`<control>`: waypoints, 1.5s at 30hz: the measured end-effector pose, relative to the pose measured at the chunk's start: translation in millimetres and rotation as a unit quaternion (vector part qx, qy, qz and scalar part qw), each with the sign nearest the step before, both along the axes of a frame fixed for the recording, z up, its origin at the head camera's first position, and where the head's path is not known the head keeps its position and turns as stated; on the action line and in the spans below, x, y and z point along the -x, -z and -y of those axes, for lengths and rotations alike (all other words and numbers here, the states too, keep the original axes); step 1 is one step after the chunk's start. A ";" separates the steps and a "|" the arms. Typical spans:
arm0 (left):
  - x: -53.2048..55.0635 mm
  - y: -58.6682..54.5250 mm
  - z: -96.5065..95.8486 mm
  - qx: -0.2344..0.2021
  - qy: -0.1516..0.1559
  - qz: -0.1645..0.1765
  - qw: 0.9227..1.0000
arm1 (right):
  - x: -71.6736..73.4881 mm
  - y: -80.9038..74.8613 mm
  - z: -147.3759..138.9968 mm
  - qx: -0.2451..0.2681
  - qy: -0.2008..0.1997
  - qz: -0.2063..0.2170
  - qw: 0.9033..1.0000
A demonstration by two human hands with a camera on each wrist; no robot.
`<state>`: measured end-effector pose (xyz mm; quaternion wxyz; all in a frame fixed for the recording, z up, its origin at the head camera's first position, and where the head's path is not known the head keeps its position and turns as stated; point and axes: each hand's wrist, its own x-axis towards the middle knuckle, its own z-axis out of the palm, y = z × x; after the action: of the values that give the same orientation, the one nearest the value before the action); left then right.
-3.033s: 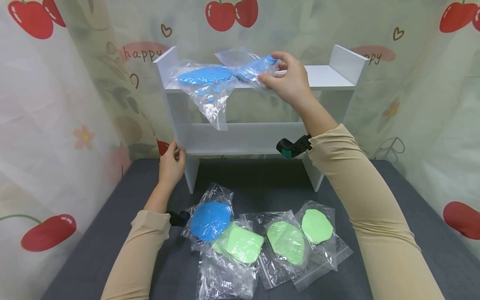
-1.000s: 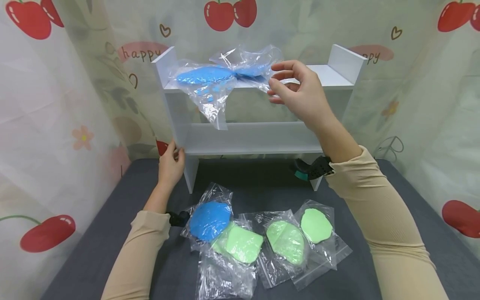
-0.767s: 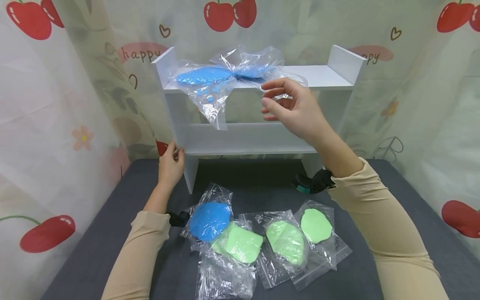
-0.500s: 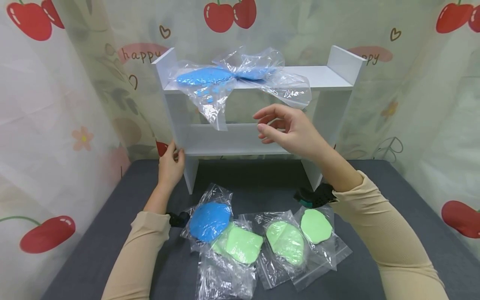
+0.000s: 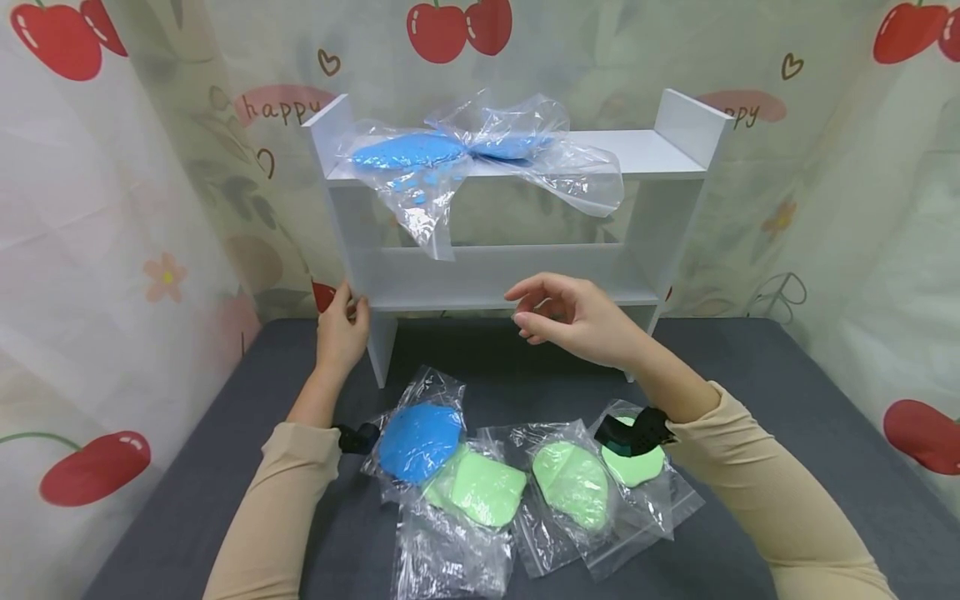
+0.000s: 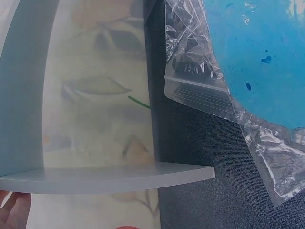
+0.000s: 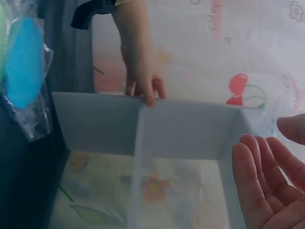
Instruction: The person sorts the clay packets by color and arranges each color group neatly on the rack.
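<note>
While the left hand [image 5: 342, 337] grips the shelf [image 5: 480, 279], the middle green bag [image 5: 576, 492] lies nearer the person, below the relaxed, empty right hand [image 5: 573, 321].

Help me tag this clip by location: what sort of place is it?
Probably a staged booth for tabletop work: a cherry-print backdrop hangs behind and on both sides of a dark table, which bears a white shelf.

Two bags [image 5: 408, 152] on shelf [image 5: 645, 152]; more bags [image 5: 573, 487] before it.
</note>
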<state>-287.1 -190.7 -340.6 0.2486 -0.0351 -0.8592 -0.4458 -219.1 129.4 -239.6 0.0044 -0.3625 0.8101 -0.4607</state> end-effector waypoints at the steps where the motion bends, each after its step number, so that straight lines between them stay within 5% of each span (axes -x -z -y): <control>1: 0.0 0.2 0.0 0.000 -0.001 0.000 1.000 | 0.3 4.2 0.1 0.000 -0.002 0.007 1.000; 33: 2.1 0.8 0.2 0.002 -0.008 0.005 1.000 | 12.9 129.6 31.1 -0.040 -0.043 0.138 0.989; 45: 2.6 1.3 1.1 -0.003 -0.006 0.005 1.000 | 23.1 155.1 49.4 -0.044 -0.050 0.108 0.992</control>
<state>-289.7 -191.8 -342.0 0.2474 -0.0267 -0.8594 -0.4467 -242.2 80.0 -394.7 0.1308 -0.3505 0.8054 -0.4598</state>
